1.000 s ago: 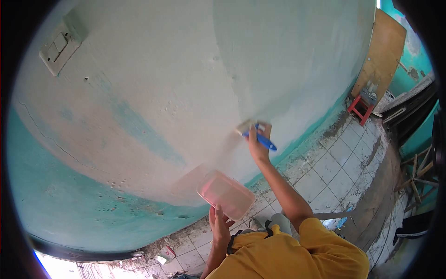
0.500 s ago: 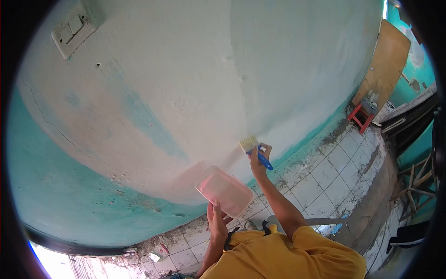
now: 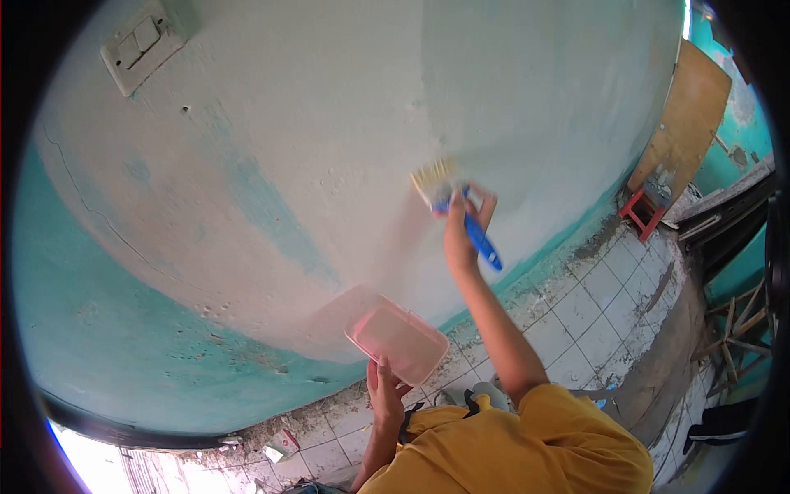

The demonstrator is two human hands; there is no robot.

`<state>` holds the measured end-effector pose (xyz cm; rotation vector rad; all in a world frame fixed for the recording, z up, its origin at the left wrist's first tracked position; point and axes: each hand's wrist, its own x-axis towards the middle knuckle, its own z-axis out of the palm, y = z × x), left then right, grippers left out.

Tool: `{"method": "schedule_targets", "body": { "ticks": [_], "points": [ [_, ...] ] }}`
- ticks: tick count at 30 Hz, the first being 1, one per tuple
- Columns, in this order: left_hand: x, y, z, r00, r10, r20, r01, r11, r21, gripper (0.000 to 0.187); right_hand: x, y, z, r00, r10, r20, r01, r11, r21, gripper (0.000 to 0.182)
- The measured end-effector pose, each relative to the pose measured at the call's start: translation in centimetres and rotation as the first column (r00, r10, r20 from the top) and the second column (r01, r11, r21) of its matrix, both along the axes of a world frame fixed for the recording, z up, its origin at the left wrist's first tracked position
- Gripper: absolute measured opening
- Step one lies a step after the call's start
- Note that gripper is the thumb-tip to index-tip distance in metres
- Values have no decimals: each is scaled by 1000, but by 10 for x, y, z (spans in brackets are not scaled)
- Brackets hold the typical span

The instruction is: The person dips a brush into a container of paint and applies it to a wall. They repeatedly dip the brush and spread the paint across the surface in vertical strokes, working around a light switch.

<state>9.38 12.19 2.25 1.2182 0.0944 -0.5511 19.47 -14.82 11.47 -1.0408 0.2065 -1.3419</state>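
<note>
Up High on the Wall: One Brush, One Pink Tub

Up on the pale wall [image 3: 329, 123], one brush [image 3: 448, 198] with a blue handle, its light bristles pressed flat on the paint. Held by the right hand [image 3: 461, 235], fingers [image 3: 485, 202] wrapped tight around the handle near the bristles, arm stretched up from a yellow sleeve [image 3: 559, 412]. Lower down, one pink tub [image 3: 399, 342], a see-through plastic box, tipped on its side close to the wall. Held by the left hand [image 3: 383, 399], fingers pinching its near edge from below. Tub and brush well apart, brush higher and a bit to the right.

Two colours on the wall: whitish across the middle, teal green along the bottom and the left side. One light switch plate [image 3: 144, 45] at the top left, with two buttons. One long thin crack [image 3: 90, 206] running down the left part. Down on the tiled floor [image 3: 592, 288], dusty and speckled, one small red stool [image 3: 642, 212] far off on the right. One brown board [image 3: 687, 123] leaning up behind the stool.
</note>
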Motion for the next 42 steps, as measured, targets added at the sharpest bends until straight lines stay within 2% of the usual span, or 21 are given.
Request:
{"method": "schedule_targets", "body": {
  "ticks": [2, 4, 5, 7, 8, 10, 13, 17, 18, 20, 23, 26, 28, 32, 34, 35, 36, 37, 39, 41, 42],
  "points": [
    [1, 2, 1, 999, -31, 22, 32, 999, -20, 69, 5, 8, -94, 994, -57, -97, 70, 988, 138, 35],
    [3, 0, -2, 1000, -24, 14, 24, 1000, -16, 70, -8, 15, -169, 964, 10, -265, 52, 973, 225, 39],
    [2, 1, -4, 1000, -20, 5, 20, 1000, -5, 70, -17, 15, -188, 964, 7, -266, 56, 972, 229, 39],
    [1, -1, -4, 1000, -28, 2, 28, 1000, -1, 71, -28, 13, -193, 891, 79, -446, 21, 976, 215, 42],
    [1, -2, -4, 1000, -28, -3, 28, 1000, 1, 72, -23, 7, -193, 894, 74, -443, 26, 976, 217, 42],
    [2, -3, -5, 999, -43, -1, 43, 999, 1, 72, -12, 1, -128, 958, 23, -287, 5, 995, 97, 42],
    [0, -5, -3, 998, -56, -10, 56, 998, 14, 72, -9, -3, 7, 989, 22, -145, -26, 999, -24, 39],
    [-3, -9, 0, 997, -74, -8, 74, 997, 23, 73, -11, -10, 81, 998, 57, 21, -54, 994, -93, 35],
    [-3, -10, -1, 997, -78, -1, 78, 997, 15, 73, -11, -10, 75, 998, 53, 27, -50, 993, -103, 35],
    [-5, -10, -3, 999, -47, -13, 47, 999, 16, 73, -7, -5, 23, 997, 74, 32, -75, 997, 19, 37],
    [-5, -10, -2, 997, -75, 11, 75, 997, 8, 74, -5, 5, -107, 986, 89, -139, -70, 988, 138, 35],
    [-5, -11, 1, 996, -81, 27, 81, 997, 17, 75, -27, 9, -147, 951, 140, -276, -93, 980, 175, 36],
    [-4, -12, 1, 996, -73, 45, 73, 997, 13, 75, -24, 6, -131, 924, 145, -353, -90, 982, 169, 37],
    [-10, -17, 8, 997, -38, 60, 38, 999, 9, 76, -3, -9, 36, 983, 35, -179, -44, 998, -48, 39],
    [-12, -19, 11, 997, -30, 74, 30, 1000, -2, 76, 4, -17, 103, 995, -80, -53, 66, 973, -222, 37],
    [-16, -20, 12, 996, -29, 85, 30, 1000, -9, 77, 1, -17, 129, 996, -71, -56, 57, 973, -222, 37],
    [-20, -20, 11, 996, -22, 82, 23, 1000, -7, 77, -3, -16, 153, 999, 25, 23, -20, 979, -203, 36],
    [-22, -21, 10, 997, -10, 76, 11, 1000, -8, 76, -5, -16, 163, 987, 117, 106, -96, 977, -192, 35],
    [-27, -26, 10, 997, 3, 72, -2, 1000, -10, 76, -3, -14, 140, 984, 130, 122, -111, 983, -145, 34],
    [-33, -31, 11, 996, 14, 86, -13, 1000, -18, 76, -3, -14, 85, 971, 225, 83, -225, 974, -3, 38],
    [-35, -34, 11, 996, 19, 86, -18, 1000, -17, 76, -1, -14, 45, 978, 200, 53, -202, 979, 38, 37]
  ]
}}
